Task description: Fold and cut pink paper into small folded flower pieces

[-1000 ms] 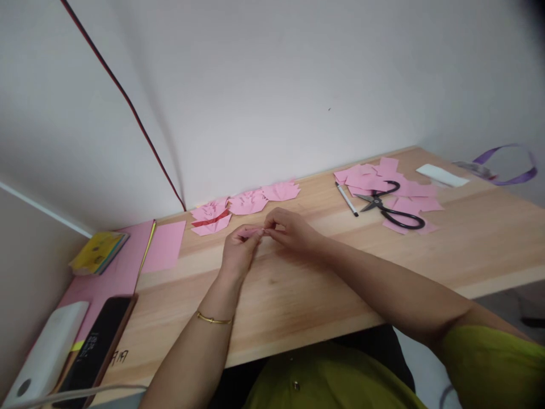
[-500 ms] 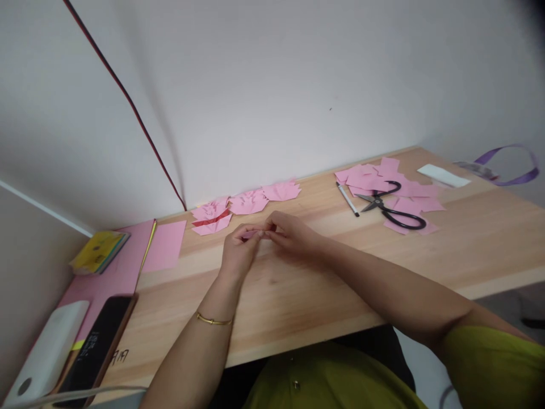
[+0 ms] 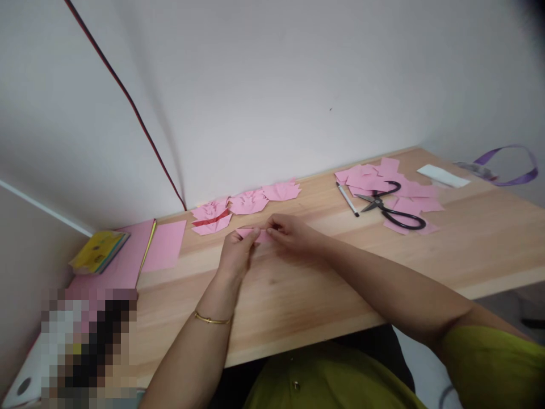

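A small piece of pink paper (image 3: 263, 236) is stretched between my two hands above the wooden table. My left hand (image 3: 237, 250) pinches its left part, with the thumb lying on top. At the right end my right hand (image 3: 293, 234) grips it between thumb and curled fingers. Part of the paper is hidden behind the fingers, so its full shape cannot be made out. Just beyond my hands, folded and cut pink paper pieces (image 3: 248, 201) lie in a row along the wall, one with a red strip (image 3: 212, 218) across it.
Black-handled scissors (image 3: 377, 203) lie open on pink paper scraps (image 3: 411, 189) at the right, beside a marker (image 3: 348, 199). A white strip (image 3: 443, 175) is farther right. Left are pink sheets (image 3: 164, 244), a yellow packet (image 3: 99, 251) and a partly blurred white object (image 3: 29, 372).
The pink paper now shows more of its face between my hands. My left thumb has shifted left along it, and the fingers of my two hands have moved slightly apart.
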`<state>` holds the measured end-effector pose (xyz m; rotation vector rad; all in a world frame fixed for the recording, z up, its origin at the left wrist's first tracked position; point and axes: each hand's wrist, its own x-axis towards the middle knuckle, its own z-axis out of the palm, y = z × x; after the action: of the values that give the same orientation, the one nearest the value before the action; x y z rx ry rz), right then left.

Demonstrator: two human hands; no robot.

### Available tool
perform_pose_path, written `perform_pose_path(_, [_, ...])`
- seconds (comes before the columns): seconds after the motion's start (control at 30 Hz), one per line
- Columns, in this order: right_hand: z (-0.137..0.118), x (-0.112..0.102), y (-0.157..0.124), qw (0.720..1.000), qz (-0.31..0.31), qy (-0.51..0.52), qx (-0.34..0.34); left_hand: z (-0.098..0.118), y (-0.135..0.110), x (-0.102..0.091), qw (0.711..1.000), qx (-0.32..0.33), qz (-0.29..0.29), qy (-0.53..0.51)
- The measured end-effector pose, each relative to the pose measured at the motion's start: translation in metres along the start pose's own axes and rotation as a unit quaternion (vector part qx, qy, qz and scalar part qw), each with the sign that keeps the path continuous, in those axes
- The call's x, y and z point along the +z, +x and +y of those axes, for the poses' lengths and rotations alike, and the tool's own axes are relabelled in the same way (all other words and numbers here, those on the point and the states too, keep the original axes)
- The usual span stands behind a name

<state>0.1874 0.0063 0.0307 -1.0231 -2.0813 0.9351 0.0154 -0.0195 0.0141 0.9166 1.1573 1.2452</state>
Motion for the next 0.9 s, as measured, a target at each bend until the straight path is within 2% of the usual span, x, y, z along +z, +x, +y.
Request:
perform_pose_path(0.23, [0.0005, 0.0007, 0.0000, 1.000, -0.007, 0.004, 0.016, 0.0048, -0.0037, -0.0003, 0.989, 0.071, -0.015, 0.130])
perform_pose_path(0.47, [-0.0022, 0.0011, -0.0004, 1.000, -0.006, 0.029, 0.009, 0.0052, -0.0036, 0.0018, 0.991, 0.067, 0.026, 0.114])
perform_pose_path(0.57, [-0.0028, 0.0015, -0.0004, 0.999, -0.008, 0.038, 0.006, 0.0044, -0.0044, 0.0025, 0.991, 0.067, 0.024, 0.118])
perform_pose_path(0.77, [-0.0005, 0.0017, -0.0002, 0.998, -0.005, 0.059, 0.012, 0.0040, -0.0049, 0.0028, 0.993, 0.057, -0.023, 0.097])
perform_pose_path(0.9, [-0.0001, 0.0032, -0.0006, 0.997, -0.008, 0.074, 0.011, 0.0051, -0.0049, 0.0032, 0.994, 0.063, -0.001, 0.091])
